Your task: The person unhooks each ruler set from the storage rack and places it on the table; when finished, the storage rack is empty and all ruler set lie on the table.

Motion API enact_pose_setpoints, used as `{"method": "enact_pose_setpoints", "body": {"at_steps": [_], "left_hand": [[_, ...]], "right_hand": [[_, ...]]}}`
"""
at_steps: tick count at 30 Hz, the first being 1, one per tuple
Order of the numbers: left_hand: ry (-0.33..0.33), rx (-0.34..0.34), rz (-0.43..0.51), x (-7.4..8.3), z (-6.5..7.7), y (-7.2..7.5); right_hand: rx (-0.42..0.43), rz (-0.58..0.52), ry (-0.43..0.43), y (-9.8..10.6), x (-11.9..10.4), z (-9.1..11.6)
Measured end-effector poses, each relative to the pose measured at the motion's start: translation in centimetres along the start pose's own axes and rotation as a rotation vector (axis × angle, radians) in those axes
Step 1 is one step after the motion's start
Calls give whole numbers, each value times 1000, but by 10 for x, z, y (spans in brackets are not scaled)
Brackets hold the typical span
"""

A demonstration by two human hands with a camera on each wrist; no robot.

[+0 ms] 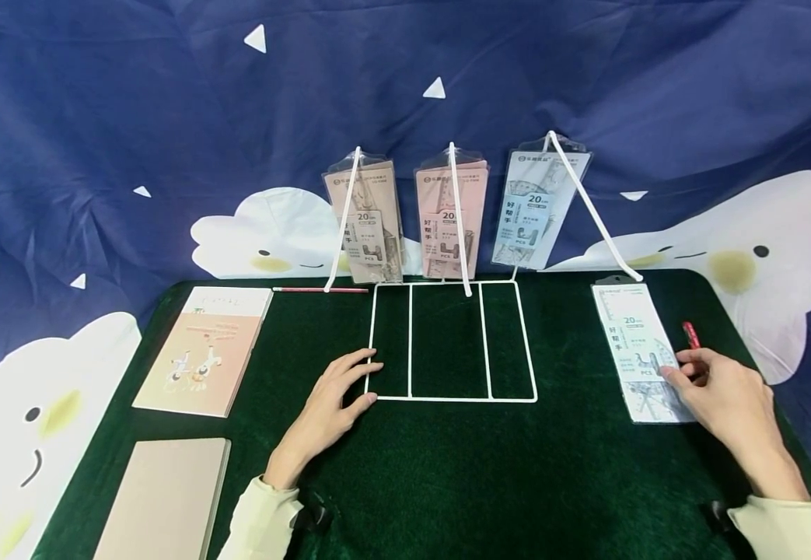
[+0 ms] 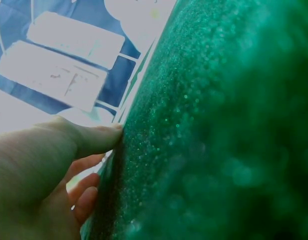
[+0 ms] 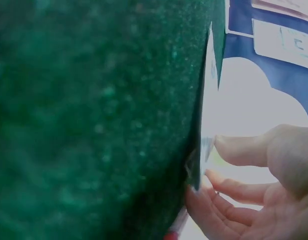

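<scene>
My right hand (image 1: 730, 397) pinches the lower right edge of a flat pale-blue packet (image 1: 632, 334) with a clear hang tab, lying at the table's right side. In the right wrist view, the thumb is on the printed face of the packet (image 3: 207, 110) and fingers are at its other side. My left hand (image 1: 328, 400) rests at the front left corner of a white wire display rack (image 1: 447, 400), its fingers spread loosely over the base. On the rack's arms hang a brown packet (image 1: 370, 225), a pink packet (image 1: 450, 218) and a blue packet (image 1: 534, 210).
A red pen (image 1: 690, 334) lies beyond the right hand. An orange-and-white booklet (image 1: 195, 350) and a beige notebook (image 1: 163, 498) lie at the left. A thin red pencil (image 1: 321, 290) lies along the back of the green tabletop (image 1: 482, 482), before a blue cloth backdrop (image 1: 405, 47).
</scene>
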State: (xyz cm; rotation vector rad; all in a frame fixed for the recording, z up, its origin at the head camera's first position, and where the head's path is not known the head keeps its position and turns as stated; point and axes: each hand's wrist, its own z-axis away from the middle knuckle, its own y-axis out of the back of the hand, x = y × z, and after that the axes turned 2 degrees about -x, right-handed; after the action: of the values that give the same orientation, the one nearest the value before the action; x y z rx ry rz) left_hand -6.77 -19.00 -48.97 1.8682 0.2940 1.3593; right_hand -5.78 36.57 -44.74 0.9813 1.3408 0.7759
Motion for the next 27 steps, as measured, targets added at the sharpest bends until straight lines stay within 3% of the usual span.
{"method": "enact_pose_setpoints", "body": {"at_steps": [6, 13, 18, 22, 27], "left_hand": [[1, -2, -3, 1, 0, 1], [-6, 8, -5, 2, 0, 1], [-4, 9, -4, 2, -1, 1], [-2, 7, -5, 2, -1, 1], [5, 4, -7, 2, 0, 0]], "right_hand": [[65, -7, 41, 2, -17, -7], [159, -82, 103, 1, -47, -33], [280, -216, 141, -5, -76, -58], [362, -358, 222, -13, -100, -78], [363, -521, 301, -24, -120, -100]]}}
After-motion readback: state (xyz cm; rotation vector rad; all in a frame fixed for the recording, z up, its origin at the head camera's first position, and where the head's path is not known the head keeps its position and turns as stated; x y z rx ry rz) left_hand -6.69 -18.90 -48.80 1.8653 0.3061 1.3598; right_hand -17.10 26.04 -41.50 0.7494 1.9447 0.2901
